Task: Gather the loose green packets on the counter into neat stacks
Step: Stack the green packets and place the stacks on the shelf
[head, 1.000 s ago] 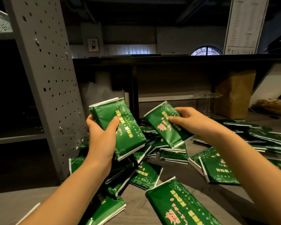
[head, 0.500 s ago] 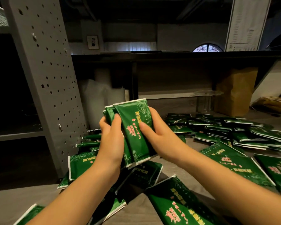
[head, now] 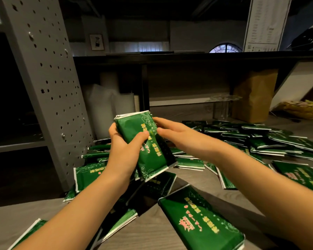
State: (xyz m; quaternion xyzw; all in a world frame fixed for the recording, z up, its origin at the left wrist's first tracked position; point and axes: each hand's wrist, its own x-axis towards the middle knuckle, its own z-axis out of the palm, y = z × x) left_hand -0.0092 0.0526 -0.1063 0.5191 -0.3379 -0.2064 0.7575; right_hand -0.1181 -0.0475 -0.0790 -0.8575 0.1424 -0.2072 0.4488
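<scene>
Holding tight, my left hand (head: 123, 154) is curled round a small stack of green packets (head: 148, 150), with my thumb across the front and my fingers behind. My right hand (head: 177, 136) pinches the top right side of the same stack, thumb on the front. The stack is up in the air and tilted, just to the right of the gray post with holes (head: 49, 87).

The counter (head: 152, 235) runs from the foot of the post off to the right. Lots of loose packets (head: 260, 141) lie flat and mixed up on it, well to the right of the post. A brown paper bag (head: 253, 94) stands behind them, far right of the post. I cannot see what is in it. A heap of packets (head: 90, 172) leans at the foot of the post. A clear glass stand (head: 222, 105) sits between the post and the bag, close to the bag. One near packet (head: 197, 222) lies flat, to the right of the post and closest to me.
</scene>
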